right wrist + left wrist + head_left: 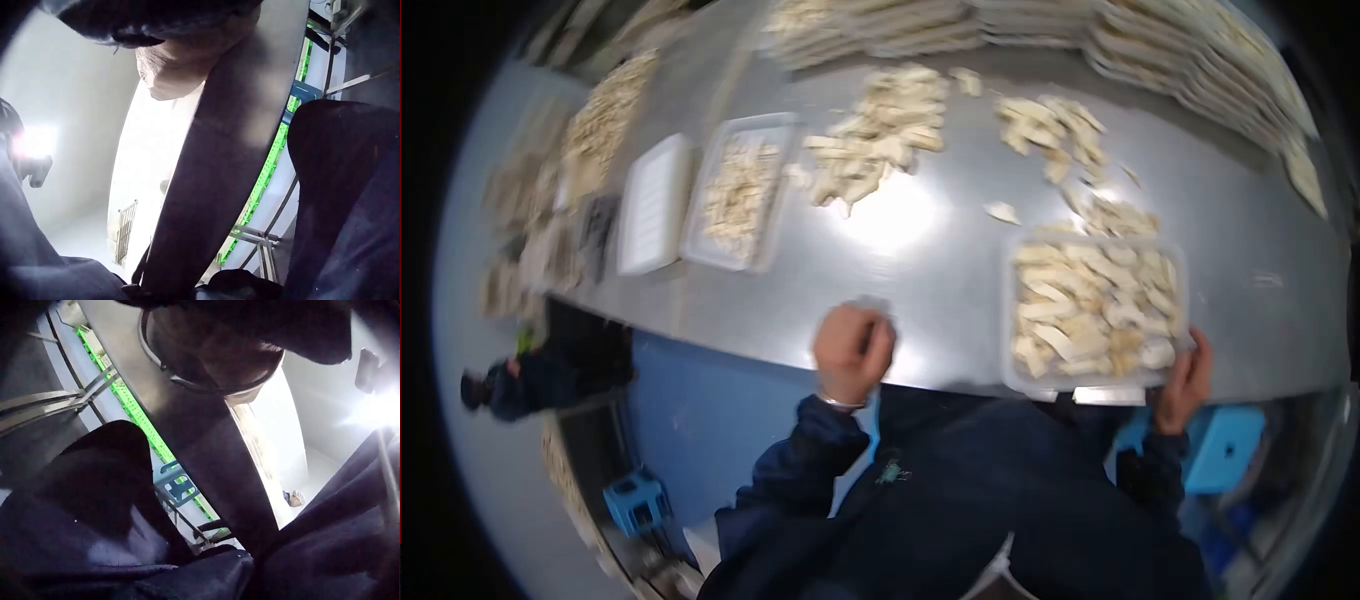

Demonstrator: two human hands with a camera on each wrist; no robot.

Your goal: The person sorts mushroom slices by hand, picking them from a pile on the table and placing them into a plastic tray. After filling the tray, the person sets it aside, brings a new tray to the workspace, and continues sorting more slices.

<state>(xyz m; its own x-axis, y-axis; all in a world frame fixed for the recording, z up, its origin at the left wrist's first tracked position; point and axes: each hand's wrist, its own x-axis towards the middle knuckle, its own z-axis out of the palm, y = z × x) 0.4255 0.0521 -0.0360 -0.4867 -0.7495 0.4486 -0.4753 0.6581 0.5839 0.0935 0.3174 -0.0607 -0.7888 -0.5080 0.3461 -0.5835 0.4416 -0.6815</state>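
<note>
My right hand (1185, 375) has its grip curled over the near corner of the clear tray (1097, 305), which sits full of pale cut pieces at the near edge of the steel tabletop (920, 250). My left hand (852, 350) rests balled up on that same edge, well left of the tray; it's blurred, and I cannot tell whether it's pinching a scrap or nothing. Looks like the tray is packed, so I judge the next move calls for a steady pull, keeping it level.
</note>
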